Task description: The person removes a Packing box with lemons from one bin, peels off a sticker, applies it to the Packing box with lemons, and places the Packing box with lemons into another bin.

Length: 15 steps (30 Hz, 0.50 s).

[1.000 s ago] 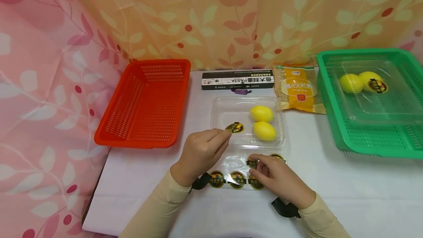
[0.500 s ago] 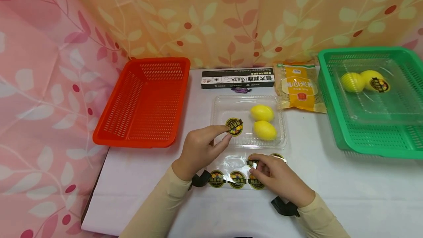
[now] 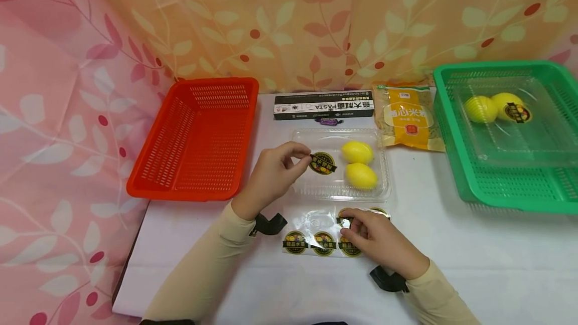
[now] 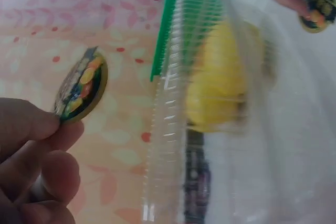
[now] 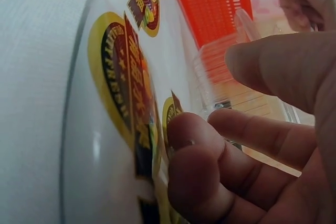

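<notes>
My left hand (image 3: 307, 157) pinches a round black-and-yellow sticker (image 3: 322, 163) by its edge, between thumb and forefinger, above the clear plastic box (image 3: 307, 187). Two lemons (image 3: 357, 163) lie in the right half of that box. In the left wrist view the sticker (image 4: 81, 87) stands free in the air beside the box's ribbed wall (image 4: 168, 103). My right hand (image 3: 349, 224) rests with curled fingers on the clear sticker sheet (image 3: 316, 224) in front of the box. Its fingertips (image 5: 181, 135) press the sheet beside a sticker.
An empty orange basket (image 3: 198, 139) sits at the left by the table's edge. At the right, a green basket (image 3: 506, 194) holds a clear box with stickered lemons (image 3: 496, 107). Behind lie a pasta box (image 3: 322, 107), a yellow packet (image 3: 408, 119) and a purple candy (image 3: 328, 121).
My left hand has lifted the peeled sticker up and away from me, over the clear box. The right hand has stayed on the sheet.
</notes>
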Each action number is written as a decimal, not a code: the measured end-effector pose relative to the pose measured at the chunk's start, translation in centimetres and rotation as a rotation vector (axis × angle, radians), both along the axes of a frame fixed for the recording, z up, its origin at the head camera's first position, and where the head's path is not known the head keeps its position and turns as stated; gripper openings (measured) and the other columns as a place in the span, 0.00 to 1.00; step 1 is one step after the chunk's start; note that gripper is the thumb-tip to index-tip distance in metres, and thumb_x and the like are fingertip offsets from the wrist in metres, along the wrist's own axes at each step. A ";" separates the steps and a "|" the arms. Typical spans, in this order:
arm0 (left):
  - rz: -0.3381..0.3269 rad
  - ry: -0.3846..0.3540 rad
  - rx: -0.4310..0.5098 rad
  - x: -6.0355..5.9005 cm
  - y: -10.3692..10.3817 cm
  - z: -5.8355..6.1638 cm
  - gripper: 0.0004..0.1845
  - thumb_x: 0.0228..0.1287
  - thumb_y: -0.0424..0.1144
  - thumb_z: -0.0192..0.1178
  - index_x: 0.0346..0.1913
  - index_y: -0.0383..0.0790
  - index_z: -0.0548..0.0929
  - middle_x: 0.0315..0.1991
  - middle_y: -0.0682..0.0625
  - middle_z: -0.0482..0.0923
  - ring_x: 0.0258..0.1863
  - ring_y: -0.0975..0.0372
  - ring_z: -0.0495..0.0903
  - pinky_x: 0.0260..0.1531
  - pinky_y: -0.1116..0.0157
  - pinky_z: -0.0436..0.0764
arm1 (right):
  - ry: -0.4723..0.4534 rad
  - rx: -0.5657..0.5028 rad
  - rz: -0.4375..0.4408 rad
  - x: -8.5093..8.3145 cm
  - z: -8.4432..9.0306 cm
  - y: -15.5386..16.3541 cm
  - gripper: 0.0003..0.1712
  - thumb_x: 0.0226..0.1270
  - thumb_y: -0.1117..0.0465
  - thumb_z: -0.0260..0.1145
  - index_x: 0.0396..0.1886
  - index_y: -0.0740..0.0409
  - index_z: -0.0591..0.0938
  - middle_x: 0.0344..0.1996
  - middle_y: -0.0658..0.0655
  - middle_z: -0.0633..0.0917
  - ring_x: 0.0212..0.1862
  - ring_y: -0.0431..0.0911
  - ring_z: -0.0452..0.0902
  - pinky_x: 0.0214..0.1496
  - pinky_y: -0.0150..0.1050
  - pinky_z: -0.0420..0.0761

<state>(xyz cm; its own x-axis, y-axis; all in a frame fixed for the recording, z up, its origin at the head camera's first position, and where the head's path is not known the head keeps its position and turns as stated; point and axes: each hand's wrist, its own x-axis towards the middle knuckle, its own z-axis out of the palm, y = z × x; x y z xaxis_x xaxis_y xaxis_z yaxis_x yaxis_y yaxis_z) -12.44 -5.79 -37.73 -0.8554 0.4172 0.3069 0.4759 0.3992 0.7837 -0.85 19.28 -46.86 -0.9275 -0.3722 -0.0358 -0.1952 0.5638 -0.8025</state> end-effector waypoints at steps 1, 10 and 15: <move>-0.013 -0.032 -0.018 -0.5 0.2 0.6 0.07 0.70 0.33 0.68 0.48 0.40 0.90 0.40 0.51 0.91 0.19 0.65 0.74 0.20 0.68 0.72 | 0.001 -0.001 -0.001 0.0 0.0 0.1 0.15 0.72 0.59 0.73 0.56 0.56 0.85 0.26 0.39 0.80 0.25 0.32 0.72 0.29 0.32 0.77; -0.191 -0.172 -0.230 -5.8 2.0 3.9 0.05 0.74 0.36 0.65 0.45 0.42 0.90 0.38 0.51 0.86 0.26 0.60 0.72 0.29 0.66 0.72 | -0.032 -0.035 -0.013 -0.1 -0.2 0.6 0.16 0.72 0.59 0.73 0.56 0.55 0.85 0.26 0.40 0.80 0.25 0.33 0.72 0.28 0.32 0.77; -0.353 -0.161 -0.354 -7.9 3.3 4.1 0.05 0.77 0.36 0.62 0.45 0.41 0.88 0.38 0.51 0.84 0.32 0.60 0.75 0.38 0.65 0.75 | -0.039 -0.040 -0.020 -0.1 -0.3 0.8 0.16 0.73 0.58 0.72 0.56 0.55 0.86 0.27 0.40 0.81 0.25 0.33 0.72 0.29 0.32 0.77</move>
<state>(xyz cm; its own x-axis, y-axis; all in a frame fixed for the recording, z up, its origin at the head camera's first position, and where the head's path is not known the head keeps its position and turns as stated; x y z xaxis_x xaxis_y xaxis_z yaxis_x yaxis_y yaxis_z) -20.31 -2.50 -33.63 -0.6685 0.7432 -0.0287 0.5140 0.4896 0.7044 -1.00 20.10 -47.16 -0.9331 -0.3551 -0.0572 -0.1525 0.5345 -0.8313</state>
